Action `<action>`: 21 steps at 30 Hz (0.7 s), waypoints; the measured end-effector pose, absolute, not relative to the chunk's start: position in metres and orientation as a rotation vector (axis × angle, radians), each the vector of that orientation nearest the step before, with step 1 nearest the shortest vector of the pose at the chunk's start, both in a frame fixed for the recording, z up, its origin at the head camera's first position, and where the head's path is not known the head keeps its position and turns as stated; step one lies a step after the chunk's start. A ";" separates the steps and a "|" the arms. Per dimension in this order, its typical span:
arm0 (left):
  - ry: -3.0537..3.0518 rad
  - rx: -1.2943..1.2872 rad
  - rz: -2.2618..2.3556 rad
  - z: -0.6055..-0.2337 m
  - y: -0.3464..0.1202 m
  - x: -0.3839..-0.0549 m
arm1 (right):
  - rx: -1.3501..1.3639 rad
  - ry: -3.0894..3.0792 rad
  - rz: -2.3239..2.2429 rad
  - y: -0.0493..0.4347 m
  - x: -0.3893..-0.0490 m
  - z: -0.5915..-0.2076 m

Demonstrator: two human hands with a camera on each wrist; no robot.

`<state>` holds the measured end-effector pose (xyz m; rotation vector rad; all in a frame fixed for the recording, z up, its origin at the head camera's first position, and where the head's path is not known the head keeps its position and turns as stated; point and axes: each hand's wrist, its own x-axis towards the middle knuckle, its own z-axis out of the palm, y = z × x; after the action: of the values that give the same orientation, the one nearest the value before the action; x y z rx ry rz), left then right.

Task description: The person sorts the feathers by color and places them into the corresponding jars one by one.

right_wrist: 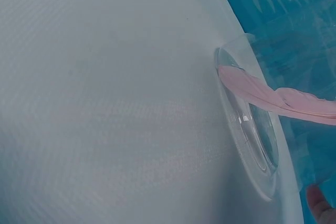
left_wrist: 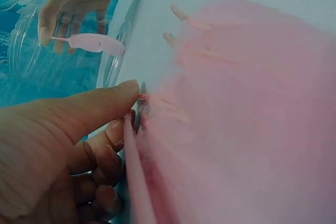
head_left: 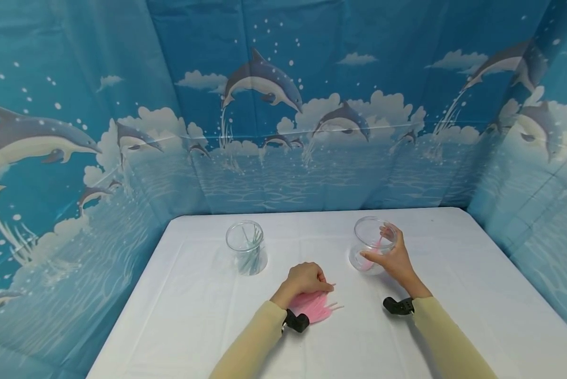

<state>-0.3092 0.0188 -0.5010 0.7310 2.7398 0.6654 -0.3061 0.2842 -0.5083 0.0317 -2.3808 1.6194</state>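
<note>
So there are two clear jars on the white table (head_left: 193,316), and if you treat the pink feather pile (head_left: 314,309) as the middle of the clock in the head view, the first one, the stem jar (head_left: 236,248), stands upright at about 10 o'clock. It's got a bunch of thin greenish stems (head_left: 251,253) leaning inside, too small to tell exactly what they are. The other one, the feather jar (head_left: 357,251), is upright too, between 1 and 2 o'clock, and holds a single pink feather (left_wrist: 97,43) slanting inside, soft end down by the base and bare quill up toward the rim. The right hand (head_left: 399,260) comes in from that jar's 4 o'clock and grips it pretty wide, thumb on the near wall and fingers round the 3 o'clock side; can't tell if it's touching the quill as well. The left hand (head_left: 307,278) is over the pile's 12 o'clock edge with a really narrow grip, thumb and fingertip pinching a loose feather (left_wrist: 135,174) by its stem. A few pale quills poke out of the pile toward 3 o'clock. Behind it all, at 12, hangs a blue dolphin backdrop (head_left: 274,179).
</note>
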 end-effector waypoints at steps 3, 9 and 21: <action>2.713 0.747 0.729 -0.500 0.017 -0.310 | 0.032 -2.380 1.616 0.284 -0.306 -0.509; 2.703 0.759 0.941 -0.491 0.017 -0.317 | 0.045 -2.377 1.611 0.285 -0.307 -0.510; 2.814 0.691 1.722 -0.444 0.061 -0.347 | 0.046 -2.362 1.607 0.284 -0.307 -0.511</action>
<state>-0.3473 0.0610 -0.4436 0.6908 2.8137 1.7222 -0.3066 0.2837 -0.5115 0.0464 -2.3625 1.6066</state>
